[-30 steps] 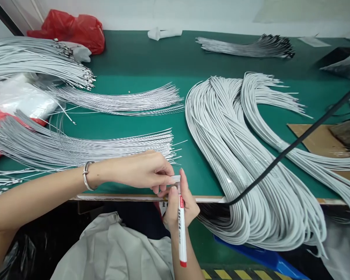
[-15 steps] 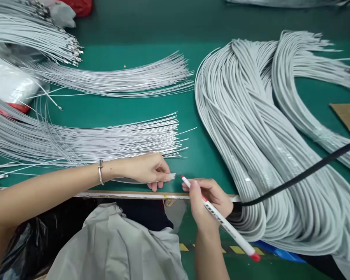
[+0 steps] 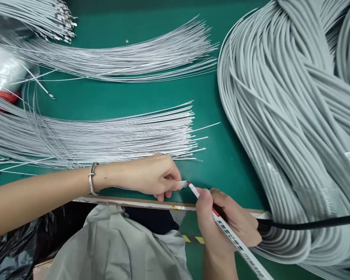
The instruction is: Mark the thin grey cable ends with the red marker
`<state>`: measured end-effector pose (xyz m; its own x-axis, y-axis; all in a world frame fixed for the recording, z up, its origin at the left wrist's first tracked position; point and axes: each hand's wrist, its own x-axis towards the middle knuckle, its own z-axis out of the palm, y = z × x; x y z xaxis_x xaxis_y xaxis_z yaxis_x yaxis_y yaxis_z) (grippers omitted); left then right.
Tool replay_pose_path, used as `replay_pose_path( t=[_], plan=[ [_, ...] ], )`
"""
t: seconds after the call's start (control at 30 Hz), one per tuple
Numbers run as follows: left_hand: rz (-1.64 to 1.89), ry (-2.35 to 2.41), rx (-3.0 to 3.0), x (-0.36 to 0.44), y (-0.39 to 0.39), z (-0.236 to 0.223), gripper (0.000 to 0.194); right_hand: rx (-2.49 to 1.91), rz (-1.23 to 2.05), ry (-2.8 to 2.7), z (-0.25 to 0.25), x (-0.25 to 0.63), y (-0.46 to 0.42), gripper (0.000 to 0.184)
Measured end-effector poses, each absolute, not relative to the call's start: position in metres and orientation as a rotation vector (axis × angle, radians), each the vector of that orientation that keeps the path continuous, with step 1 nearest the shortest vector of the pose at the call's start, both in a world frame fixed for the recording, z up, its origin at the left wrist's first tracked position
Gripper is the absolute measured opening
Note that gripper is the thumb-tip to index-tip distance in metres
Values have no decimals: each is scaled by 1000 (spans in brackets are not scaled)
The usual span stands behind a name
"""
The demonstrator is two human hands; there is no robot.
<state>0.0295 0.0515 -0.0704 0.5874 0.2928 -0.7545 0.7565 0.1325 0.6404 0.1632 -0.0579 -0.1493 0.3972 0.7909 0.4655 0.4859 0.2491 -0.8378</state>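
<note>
My left hand (image 3: 154,173) is closed in a pinch near the table's front edge, holding a few thin grey wires. Their short pale end (image 3: 183,184) sticks out past thumb and forefinger, and the fingers hide how many there are. In my right hand (image 3: 218,219) is a white marker pen (image 3: 236,240) with red parts, tilted so that its red tip is at the pale end, seemingly touching it. Just behind my left hand lies a fanned bundle of thin grey wires (image 3: 128,136), cut ends pointing right.
A second wire bundle (image 3: 119,62) lies farther back. Thick coils of grey cable (image 3: 268,116) fill the right side. Wires with metal-tipped ends (image 3: 64,23) and a plastic bag (image 3: 2,66) are at left. A black cord (image 3: 309,223) runs right from my right wrist.
The marker's red tip has come from a small gap away to the pale wire end. The view has shifted closer, so the coils look larger.
</note>
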Motion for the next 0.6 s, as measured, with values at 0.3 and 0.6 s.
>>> replay_pose_path(
  t=[0.3,0.6],
  plan=[
    [-395,917,1475,27,52,-75,44,-1329,292,-1276,-144,159,-54,18],
    [-403,904,1496,28,53,-72,44,-1301,286,-1293,-146,161,-55,17]
  ],
)
